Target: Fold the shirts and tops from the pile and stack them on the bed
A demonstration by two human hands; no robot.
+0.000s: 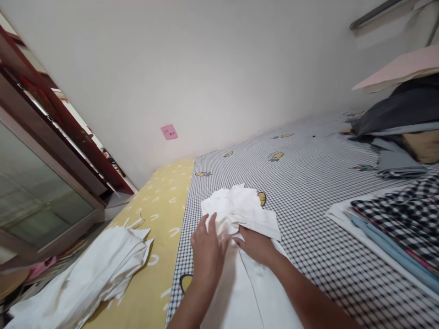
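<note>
White cloth pieces (240, 201) lie in a layered stack on the checked bedspread, their upper end loosely folded and uneven. A longer white cloth part (250, 283) runs from them towards me, with a seam or edge line along it. My left hand (207, 242) rests on the left side of the stack with its fingers bent and apart. My right hand (255, 244) grips the folded layer from the right. Its fingers go under the top flap, so their tips are hidden, and its thumb points at my left hand.
Another pile of white cloth (99, 269) lies on the yellow patterned strip (164, 196) at left. Folded garments (404, 214) are stacked at right, below dark and grey clothes (401, 109). A wall (222, 77) with a pink note (169, 132) stands behind.
</note>
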